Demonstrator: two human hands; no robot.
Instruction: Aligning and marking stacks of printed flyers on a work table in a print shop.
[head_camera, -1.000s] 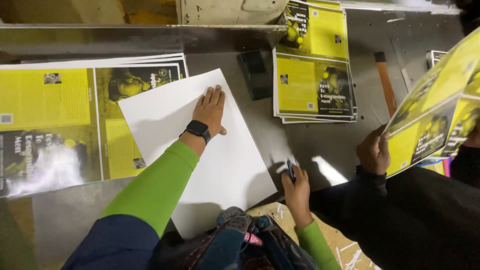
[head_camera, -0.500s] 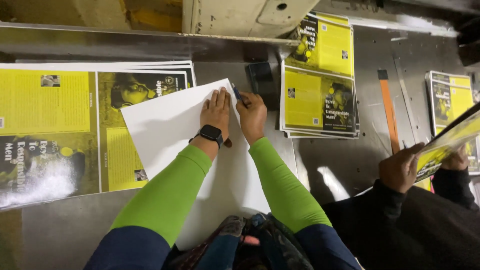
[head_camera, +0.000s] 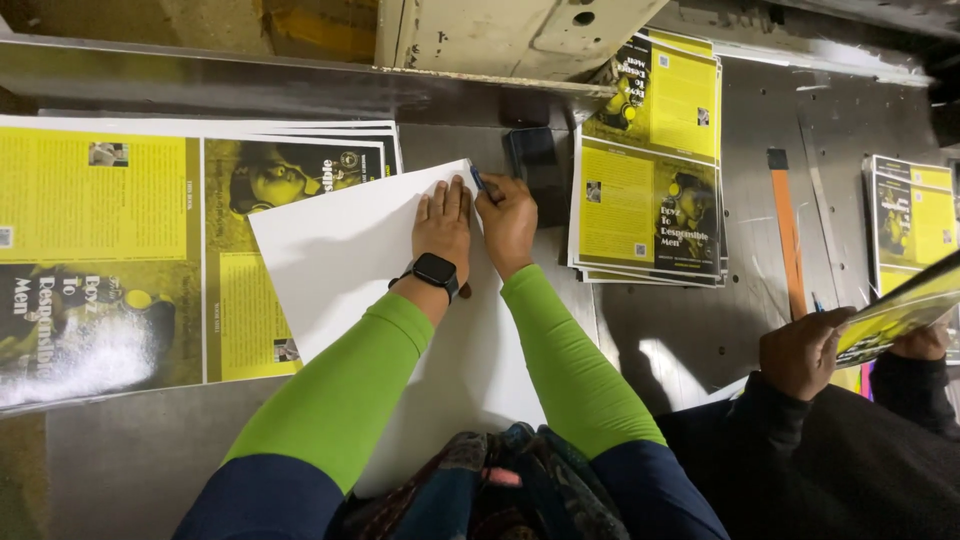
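A large blank white sheet (head_camera: 340, 270) lies tilted on the metal table (head_camera: 700, 330). My left hand (head_camera: 443, 223), with a black watch on the wrist, presses flat on the sheet near its top right corner. Just to its right, my right hand (head_camera: 510, 220) grips a blue pen (head_camera: 478, 181), whose tip touches the sheet's top right corner. Both my sleeves are bright green.
A stack of yellow printed sheets (head_camera: 120, 250) lies left, partly under the white sheet. Another yellow stack (head_camera: 650, 170) sits right of my hands, a third (head_camera: 915, 220) at far right. Another person's hand (head_camera: 800, 350) in a black sleeve holds yellow sheets. A machine housing (head_camera: 500, 35) overhangs the back.
My right hand came up from the sheet's lower right edge to its top right corner, beside my left hand. The other person's hands and yellow sheets shifted right and lower.
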